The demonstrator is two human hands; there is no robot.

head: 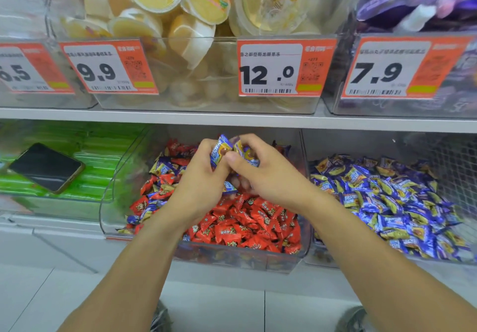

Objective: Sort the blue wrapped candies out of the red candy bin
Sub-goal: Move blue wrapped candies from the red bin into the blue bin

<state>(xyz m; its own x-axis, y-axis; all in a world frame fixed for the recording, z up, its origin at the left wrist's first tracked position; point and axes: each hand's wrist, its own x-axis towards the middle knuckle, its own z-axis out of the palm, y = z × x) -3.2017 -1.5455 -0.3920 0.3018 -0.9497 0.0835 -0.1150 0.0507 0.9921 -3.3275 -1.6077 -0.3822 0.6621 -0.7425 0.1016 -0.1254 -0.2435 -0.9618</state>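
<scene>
Both hands meet above the red candy bin [296,254]: left hand [204,176] and right hand [260,174] each grip blue wrapped candies [219,151].

Bright, even light (blurred edges)

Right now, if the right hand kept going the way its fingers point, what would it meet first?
The right hand points left and slightly up, so it would probably meet the left hand first, at the blue candies both grip. They look nearly touching already, though depth is unclear.
</scene>
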